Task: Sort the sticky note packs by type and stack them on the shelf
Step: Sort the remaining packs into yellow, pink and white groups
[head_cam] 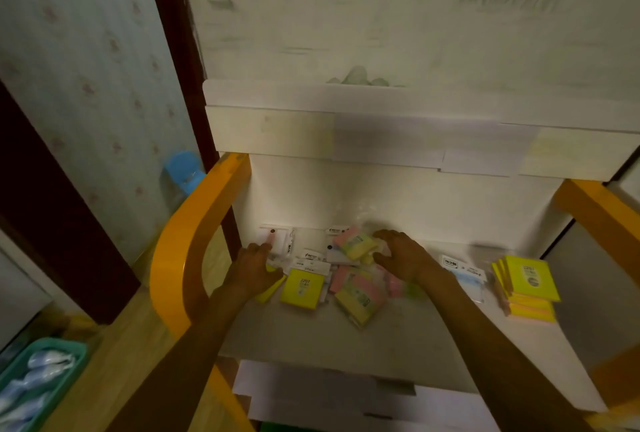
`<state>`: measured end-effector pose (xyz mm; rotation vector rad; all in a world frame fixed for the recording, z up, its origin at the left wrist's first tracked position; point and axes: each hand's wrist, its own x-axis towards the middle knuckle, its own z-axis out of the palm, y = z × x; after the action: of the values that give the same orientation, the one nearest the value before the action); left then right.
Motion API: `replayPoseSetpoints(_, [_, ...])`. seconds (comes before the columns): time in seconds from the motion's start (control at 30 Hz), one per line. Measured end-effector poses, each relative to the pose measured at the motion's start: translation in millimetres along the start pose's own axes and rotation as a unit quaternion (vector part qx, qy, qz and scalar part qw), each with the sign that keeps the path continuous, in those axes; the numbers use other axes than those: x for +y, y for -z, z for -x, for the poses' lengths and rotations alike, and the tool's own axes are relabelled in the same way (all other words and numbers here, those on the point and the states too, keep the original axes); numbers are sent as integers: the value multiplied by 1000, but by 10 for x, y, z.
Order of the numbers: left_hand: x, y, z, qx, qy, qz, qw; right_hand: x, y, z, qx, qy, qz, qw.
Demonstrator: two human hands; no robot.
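Yellow square sticky note pack [302, 288] marked "2207" lies at lower centre on the white shelf [346, 338]; another "2207" tops the yellow stack [526, 284] at right. Left hand [254, 267] and right hand [401, 253] hover, fingers loosely curled, holding nothing

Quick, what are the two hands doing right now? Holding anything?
Left hand: rests on a yellow pack; whether it grips cannot be told.
Right hand: open, fingers spread over the mixed pile, holding nothing.

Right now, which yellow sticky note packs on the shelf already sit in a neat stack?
The yellow stack at the far right, apart from both hands; the other yellow packs lie loose in the central pile.
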<state>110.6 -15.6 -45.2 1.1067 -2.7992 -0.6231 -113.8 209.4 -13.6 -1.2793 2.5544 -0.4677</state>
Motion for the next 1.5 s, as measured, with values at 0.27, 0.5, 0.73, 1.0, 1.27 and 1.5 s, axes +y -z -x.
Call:
replayPoseSetpoints(0.27, [-201, -230, 63, -50, 83, -62, 993, -131, -110, -30, -3, -2, 5, 1000])
replayPoseSetpoints(0.5, [-175, -170, 100, -13, 93, -1, 996, -290, -269, 43, -11, 16, 7, 1000])
replayPoseSetpoints(0.73, [-112, -71, 131, -11, 75, 63, 995, -618, -583, 47, -35, 11, 7, 999])
replayPoseSetpoints(1.0, [13, 180, 151, 51, 32, 58, 996, -884, -989, 18, -69, 37, 93, 993])
replayPoseSetpoints(1.27, [213, 415, 153, 113, -25, 168, 979, -909, -1061, 11, -58, 49, 97, 992])
replayPoseSetpoints(1.5, [295, 424, 137, 98, -15, 302, 948, -889, -978, 26, -55, 64, 24, 996])
